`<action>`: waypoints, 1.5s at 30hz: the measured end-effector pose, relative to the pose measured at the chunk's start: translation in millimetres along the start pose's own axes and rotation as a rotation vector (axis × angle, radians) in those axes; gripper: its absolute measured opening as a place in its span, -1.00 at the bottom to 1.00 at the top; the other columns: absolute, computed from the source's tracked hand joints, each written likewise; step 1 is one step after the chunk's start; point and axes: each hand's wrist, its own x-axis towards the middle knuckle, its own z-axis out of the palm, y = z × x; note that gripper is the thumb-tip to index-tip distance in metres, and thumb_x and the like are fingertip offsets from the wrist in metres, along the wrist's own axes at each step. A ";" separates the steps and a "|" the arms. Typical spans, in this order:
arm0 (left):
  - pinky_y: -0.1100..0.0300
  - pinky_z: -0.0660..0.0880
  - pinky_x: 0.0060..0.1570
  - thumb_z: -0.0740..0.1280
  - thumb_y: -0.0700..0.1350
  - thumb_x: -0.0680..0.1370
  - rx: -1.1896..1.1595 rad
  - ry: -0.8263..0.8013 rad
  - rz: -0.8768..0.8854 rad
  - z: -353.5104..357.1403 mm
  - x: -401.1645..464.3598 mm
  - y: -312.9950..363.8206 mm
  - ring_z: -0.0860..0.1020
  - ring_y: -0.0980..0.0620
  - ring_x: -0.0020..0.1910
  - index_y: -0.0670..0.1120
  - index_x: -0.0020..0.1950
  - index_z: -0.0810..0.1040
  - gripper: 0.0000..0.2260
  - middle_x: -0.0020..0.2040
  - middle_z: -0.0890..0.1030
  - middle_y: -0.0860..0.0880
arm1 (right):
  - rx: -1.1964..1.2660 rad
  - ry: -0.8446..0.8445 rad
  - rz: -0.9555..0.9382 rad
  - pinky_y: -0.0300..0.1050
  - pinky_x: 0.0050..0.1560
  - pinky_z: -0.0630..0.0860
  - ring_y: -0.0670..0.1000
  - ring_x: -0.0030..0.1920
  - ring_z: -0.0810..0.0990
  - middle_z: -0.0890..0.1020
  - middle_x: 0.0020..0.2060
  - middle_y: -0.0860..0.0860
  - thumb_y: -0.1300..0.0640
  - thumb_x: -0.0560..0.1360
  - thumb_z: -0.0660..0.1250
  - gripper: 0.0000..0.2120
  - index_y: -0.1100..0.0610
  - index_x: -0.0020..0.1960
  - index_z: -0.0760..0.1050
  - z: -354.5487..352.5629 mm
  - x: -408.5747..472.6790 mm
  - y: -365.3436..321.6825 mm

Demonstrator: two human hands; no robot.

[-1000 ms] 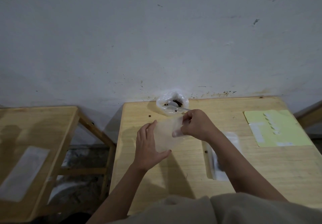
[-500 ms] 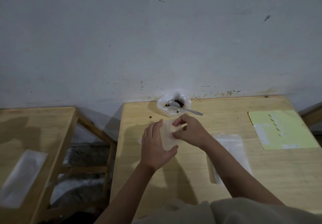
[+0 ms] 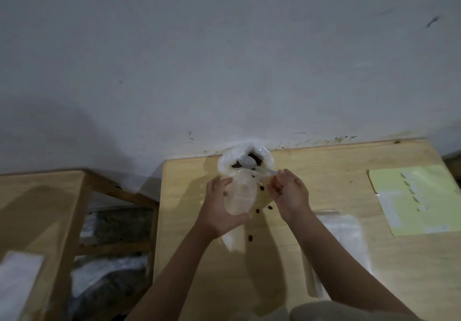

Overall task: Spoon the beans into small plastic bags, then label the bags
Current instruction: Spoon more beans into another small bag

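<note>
Left hand (image 3: pixel 220 208), just left of centre frame, is wrapped around a small clear plastic bag (image 3: pixel 240 196), holding it upright with its mouth toward the big bean bag (image 3: pixel 245 162) at the back edge of the wooden table (image 3: pixel 349 258). Right hand (image 3: pixel 289 193) sits just right of the small bag with fingers loosely curled and palm half open; it seems to be at the handle of the spoon (image 3: pixel 259 169), whose bowl rests on the beans, though blur makes it hard to tell whether the hand has actually closed on it.

Several loose beans (image 3: pixel 262 188) lie scattered on the tabletop between and below the hands, outside any bag. The small bag looks empty or nearly so; its contents cannot be read through the film.

By this evidence the task is at an early stage: one bag is opened and presented, filling is only starting, and some beans have gone astray. More flat empty bags (image 3: pixel 344 233) wait at lower right of centre, and the green label sheet (image 3: pixel 424 208) at the right edge of frame lies well apart from both hands. Filling the remaining bags and all visible labelling appear to be left.
</note>
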 end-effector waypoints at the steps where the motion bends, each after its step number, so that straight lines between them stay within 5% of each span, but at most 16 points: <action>1: 0.33 0.36 0.02 0.60 -0.04 0.26 -0.008 -0.028 -0.025 -0.5 6.6 -0.1 0.40 0.08 0.17 0.05 0.38 0.30 -0.23 0.35 0.16 0.08 | -0.015 -0.016 -0.015 -0.02 -0.02 0.57 0.03 -0.14 0.58 0.56 -0.05 0.15 0.30 0.53 0.29 -0.74 0.22 0.22 0.43 3.9 4.5 -0.1; 5: 0.21 0.39 0.03 0.59 0.00 0.26 -0.043 -0.070 -0.123 -1.6 31.3 3.4 0.41 0.06 0.16 0.06 0.37 0.32 -0.24 0.32 0.24 0.03 | -0.228 -0.017 -0.153 0.02 -0.07 0.57 0.05 -0.21 0.61 0.62 -0.17 0.08 0.16 0.57 0.27 -0.92 0.10 0.00 0.53 13.5 15.3 2.2; 10: 0.24 0.39 -0.01 0.57 0.01 0.29 -0.028 -0.047 -0.131 -1.5 42.8 14.8 0.38 0.07 0.14 -0.04 0.43 0.25 -0.19 0.27 0.24 0.07 | -0.761 -0.087 -0.751 -0.20 -0.14 0.59 -0.09 -0.14 0.65 0.66 -0.17 -0.04 0.20 0.59 0.21 -0.83 0.09 0.09 0.56 -1.7 14.4 4.8; 16: 0.49 0.37 -0.13 0.59 0.03 0.25 -0.001 -0.021 0.060 4.3 26.3 21.9 0.39 0.26 0.09 0.13 0.41 0.21 -0.16 0.31 0.17 0.21 | -0.898 -0.173 -1.150 -0.26 -0.10 0.55 -0.07 -0.04 0.64 0.65 -0.08 -0.02 0.21 0.56 0.18 -0.76 0.17 0.15 0.56 -20.5 4.4 3.1; 26: 0.22 0.41 0.03 0.55 0.07 0.31 -0.062 -0.103 -0.145 6.9 25.0 25.6 0.38 0.08 0.21 -0.03 0.54 0.02 -0.03 0.40 0.16 0.12 | -1.287 0.001 -1.581 -0.18 -0.34 0.53 0.08 -0.26 0.57 0.62 -0.25 0.11 0.36 0.44 0.23 -0.78 0.31 0.02 0.59 -28.1 11.0 15.4; 31: 0.22 0.45 0.02 0.57 0.07 0.29 -0.103 -0.110 -0.165 4.0 25.3 20.2 0.42 0.10 0.15 -0.02 0.54 0.06 -0.02 0.42 0.20 0.13 | -1.164 -0.015 -1.396 -0.18 -0.25 0.53 0.05 -0.21 0.57 0.62 -0.22 0.10 0.30 0.49 0.18 -0.76 0.28 0.06 0.56 -37.3 21.9 25.2; 36: 0.39 0.39 -0.09 0.58 0.05 0.28 -0.077 -0.119 -0.097 -0.6 23.3 15.9 0.41 0.20 0.08 0.05 0.52 0.11 -0.06 0.38 0.22 0.19 | -0.680 0.064 -0.831 -0.31 -0.27 0.52 -0.16 -0.18 0.65 0.66 -0.20 -0.02 0.24 0.56 0.21 -0.84 0.13 -0.02 0.57 -31.2 9.5 16.3; 40: 0.40 0.39 -0.05 0.60 0.05 0.25 -0.079 -0.136 -0.060 0.7 23.5 14.7 0.43 0.15 0.10 0.16 0.50 0.08 -0.03 0.34 0.23 0.27 | -0.498 0.108 -0.542 -0.13 -0.17 0.57 -0.05 -0.21 0.64 0.66 -0.24 0.06 0.27 0.57 0.21 -0.78 0.05 -0.13 0.57 -24.0 13.0 13.4; 45: 0.40 0.38 -0.04 0.60 0.09 0.24 -0.060 -0.171 -0.079 -2.0 23.5 11.4 0.44 0.17 0.11 0.13 0.52 0.07 0.00 0.40 0.22 0.24 | -0.290 0.183 -0.148 -0.11 -0.27 0.51 -0.02 -0.32 0.57 0.65 -0.29 0.06 0.23 0.56 0.23 -0.83 0.18 -0.05 0.61 -18.6 19.2 8.5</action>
